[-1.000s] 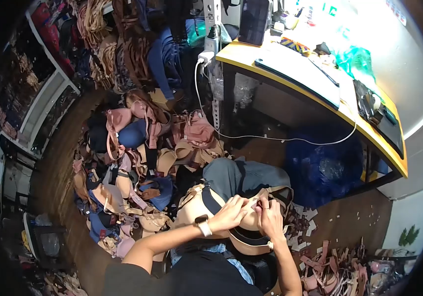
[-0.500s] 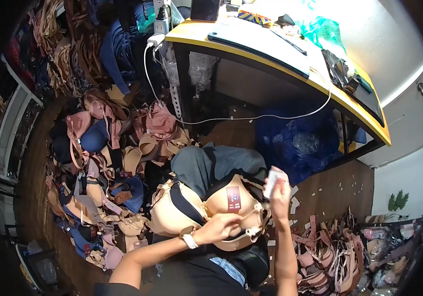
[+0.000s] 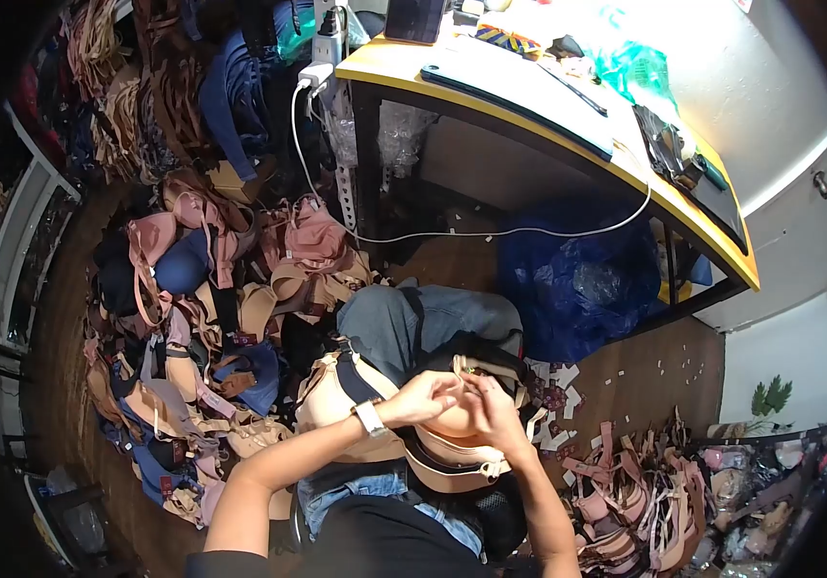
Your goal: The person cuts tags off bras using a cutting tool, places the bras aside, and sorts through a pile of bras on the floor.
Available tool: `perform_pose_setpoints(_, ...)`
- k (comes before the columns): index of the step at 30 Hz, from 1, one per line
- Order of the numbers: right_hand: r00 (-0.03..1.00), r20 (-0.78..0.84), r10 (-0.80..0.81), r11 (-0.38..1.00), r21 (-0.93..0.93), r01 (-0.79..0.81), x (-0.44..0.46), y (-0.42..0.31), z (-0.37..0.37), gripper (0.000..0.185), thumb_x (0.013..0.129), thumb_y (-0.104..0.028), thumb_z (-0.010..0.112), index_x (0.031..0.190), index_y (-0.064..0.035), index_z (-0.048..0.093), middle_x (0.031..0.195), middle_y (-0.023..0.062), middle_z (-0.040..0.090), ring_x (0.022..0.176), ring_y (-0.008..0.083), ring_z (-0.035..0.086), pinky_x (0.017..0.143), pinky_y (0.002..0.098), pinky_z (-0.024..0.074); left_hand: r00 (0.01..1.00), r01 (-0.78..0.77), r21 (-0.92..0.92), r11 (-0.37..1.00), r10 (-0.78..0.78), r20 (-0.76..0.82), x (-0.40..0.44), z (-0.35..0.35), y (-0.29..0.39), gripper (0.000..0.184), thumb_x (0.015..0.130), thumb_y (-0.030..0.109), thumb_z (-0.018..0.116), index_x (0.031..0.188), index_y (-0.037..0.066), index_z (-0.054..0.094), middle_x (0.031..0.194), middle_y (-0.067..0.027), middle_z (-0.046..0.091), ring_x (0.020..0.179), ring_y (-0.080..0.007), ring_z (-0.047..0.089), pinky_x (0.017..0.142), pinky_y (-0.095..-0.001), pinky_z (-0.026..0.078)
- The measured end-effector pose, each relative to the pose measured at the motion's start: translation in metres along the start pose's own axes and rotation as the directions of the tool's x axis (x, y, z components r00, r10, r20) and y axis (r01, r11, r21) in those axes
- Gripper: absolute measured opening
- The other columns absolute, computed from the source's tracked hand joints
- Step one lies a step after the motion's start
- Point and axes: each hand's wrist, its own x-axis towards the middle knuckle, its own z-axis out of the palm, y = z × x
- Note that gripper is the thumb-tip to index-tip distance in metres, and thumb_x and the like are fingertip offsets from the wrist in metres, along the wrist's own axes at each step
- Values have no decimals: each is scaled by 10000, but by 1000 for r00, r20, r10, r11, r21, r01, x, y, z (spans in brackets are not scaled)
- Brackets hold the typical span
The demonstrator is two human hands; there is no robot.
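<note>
A beige and black bra (image 3: pixel 452 472) lies across my lap, its cups turned up. My left hand (image 3: pixel 425 397), with a white watch on the wrist, is closed in a pinch at the upper part of this bra. Beside it, my right hand (image 3: pixel 496 414) is also closed at the same spot, fingertips almost meeting the left ones. A thin beige strap of the bra rises between the fingertips. A second beige and black bra (image 3: pixel 322 400) rests to the left on my lap. My hands hide much of the right cup.
A large heap of bras (image 3: pixel 182 385) covers the floor at left; another pile (image 3: pixel 635 511) lies at lower right. A yellow-edged desk (image 3: pixel 568 159) stands ahead, with a white cable (image 3: pixel 520 229) hanging across it. A blue plastic bag (image 3: pixel 577 289) sits below. Small paper tags (image 3: pixel 568 395) litter the floor.
My right hand has come in from the right to the bra; the white tag it held is out of sight. My left hand has moved up. The dark red label on the cup no longer shows.
</note>
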Motion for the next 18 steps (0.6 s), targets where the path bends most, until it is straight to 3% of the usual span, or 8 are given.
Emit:
perform_pose_setpoints(1,996,1,93,975,203,-92,-4,8,0,306,876,-181,494,1136,-20,473,774,140,553,695,229,576,653,344,466,998,-60,-74,995,61,17,1,8,4,86,843,22,489,926,5,504,859,16,514,796,-45,448,711,-213,384)
perform_pose_setpoints(2,883,109,457,668,614,-421,-9,15,-10,306,916,-257,450,1102,-18,489,737,71,563,620,141,557,583,286,467,994,69,-100,993,-60,94,-4,11,10,138,800,-37,464,926,3,507,850,20,515,761,-31,457,661,-218,399)
perform_pose_setpoints(4,864,-30,503,429,876,-219,4,21,-39,344,934,-303,406,1087,-10,499,778,45,563,607,85,528,557,237,456,984,94,178,980,-119,134,-14,22,6,264,734,-84,422,968,-6,515,848,-15,554,728,-67,502,648,-242,424)
perform_pose_setpoints(8,952,-234,196,975,153,-164,56,-6,-31,272,928,-236,405,1089,-41,507,778,101,577,669,201,570,612,306,475,983,-177,479,860,176,48,-17,44,22,185,812,41,469,970,-9,549,903,-162,580,902,-279,552,797,-355,434)
perform_pose_setpoints(10,999,4,44,974,-220,-42,63,17,-10,258,890,-205,455,1074,-30,503,840,173,567,737,343,567,679,400,465,989,-37,539,842,109,-102,-8,26,23,218,853,126,482,1029,8,531,961,-175,557,935,-295,525,836,-367,405)
perform_pose_setpoints(13,973,84,215,926,-335,-176,48,-4,2,329,850,-240,519,1103,-34,473,945,230,507,885,406,511,752,434,433,890,141,731,668,238,-390,3,-12,18,300,830,143,492,1061,-48,479,963,-211,544,971,-359,487,884,-395,372)
perform_pose_setpoints(16,990,74,116,936,-341,-85,33,-8,-3,456,822,-286,569,1136,17,438,958,237,505,881,383,521,776,406,434,905,410,277,869,-351,-240,18,-43,17,435,804,171,569,1114,-120,473,1046,-179,572,972,-223,543,847,-299,416)
perform_pose_setpoints(18,989,78,128,961,-256,-104,28,-6,-5,440,825,-259,566,1135,26,440,970,236,508,887,378,527,785,399,435,860,487,56,871,-468,-205,22,-36,23,437,801,138,592,1129,-126,475,1034,-125,582,955,-140,522,845,-251,405)
